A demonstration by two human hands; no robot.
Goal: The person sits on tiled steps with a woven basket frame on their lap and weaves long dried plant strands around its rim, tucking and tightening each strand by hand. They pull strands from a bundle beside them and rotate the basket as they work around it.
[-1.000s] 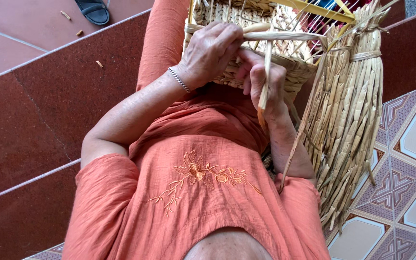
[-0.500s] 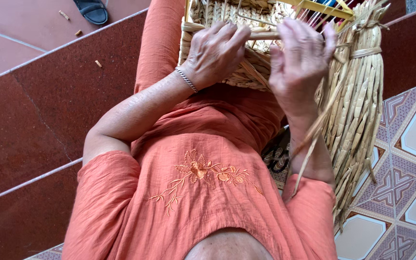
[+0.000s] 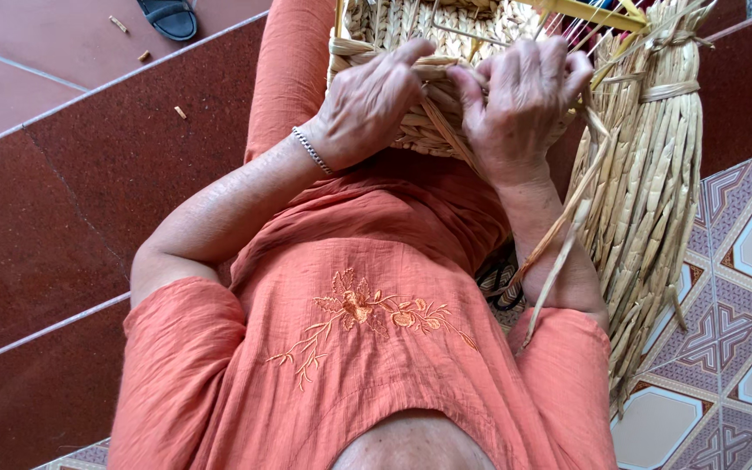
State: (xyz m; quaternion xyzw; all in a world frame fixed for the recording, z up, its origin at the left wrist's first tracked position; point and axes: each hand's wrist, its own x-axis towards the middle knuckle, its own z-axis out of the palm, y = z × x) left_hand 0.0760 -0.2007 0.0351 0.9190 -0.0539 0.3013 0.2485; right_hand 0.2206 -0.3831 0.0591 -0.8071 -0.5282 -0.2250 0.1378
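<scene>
Dark red floor tiles [image 3: 71,200] lie under us; on our lap sits the woven straw basket [image 3: 411,78]. Our left hand [image 3: 372,104] curls its grip on the braided rim, our right hand [image 3: 524,104] pinches a flat strand. Beside the basket hangs a tied bundle of dry reeds [image 3: 646,200].

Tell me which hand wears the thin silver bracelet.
The left hand: a bracelet circles its wrist, while the right hand has a bare wrist. Both press on the woven basket.
</scene>
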